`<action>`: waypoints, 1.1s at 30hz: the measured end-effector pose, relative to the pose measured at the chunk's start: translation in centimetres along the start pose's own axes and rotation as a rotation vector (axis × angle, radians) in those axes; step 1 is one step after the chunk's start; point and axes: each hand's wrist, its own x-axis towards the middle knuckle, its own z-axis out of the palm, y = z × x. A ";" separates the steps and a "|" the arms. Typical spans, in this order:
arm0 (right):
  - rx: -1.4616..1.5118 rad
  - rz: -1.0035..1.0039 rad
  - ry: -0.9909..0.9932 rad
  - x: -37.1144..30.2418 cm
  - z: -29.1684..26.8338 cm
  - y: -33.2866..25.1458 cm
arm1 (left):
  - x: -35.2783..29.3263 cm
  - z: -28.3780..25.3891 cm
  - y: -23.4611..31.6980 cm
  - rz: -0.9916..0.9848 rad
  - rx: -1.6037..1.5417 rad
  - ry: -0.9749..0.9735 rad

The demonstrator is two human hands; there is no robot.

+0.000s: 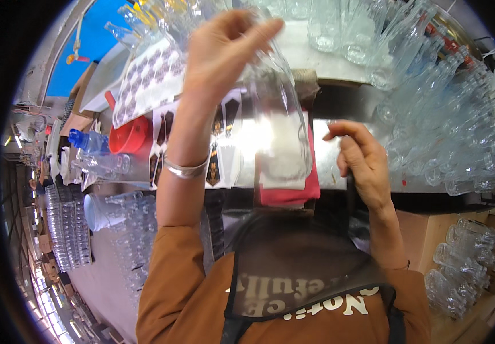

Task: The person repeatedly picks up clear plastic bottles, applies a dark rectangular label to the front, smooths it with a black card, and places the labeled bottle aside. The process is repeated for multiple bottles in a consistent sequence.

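Glass bottle point(287, 135), upper end gripped in the left hand point(224, 54), over a pink cloth point(290, 196); right hand point(365, 163) loosely curled, apart. Clear bottles point(454, 132) crowd the right, a red ring point(128, 137) left. Its long axis runs away from the wearer, base nearest.

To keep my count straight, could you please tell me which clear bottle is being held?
The clear bottle near the middle, its narrower end in the left hand; the bottles massed on the right are unheld.
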 end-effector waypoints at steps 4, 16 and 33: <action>-0.266 0.010 -0.126 0.2 3.1 1.1 | -3.4 3.9 -5.0 -0.087 0.101 0.061; -0.044 0.146 -0.203 0.1 3.4 5.3 | -19.4 4.9 -6.1 -0.200 -0.101 -0.095; -0.208 0.083 -0.187 -0.3 2.9 6.2 | -19.7 5.3 -6.6 -0.009 0.128 0.000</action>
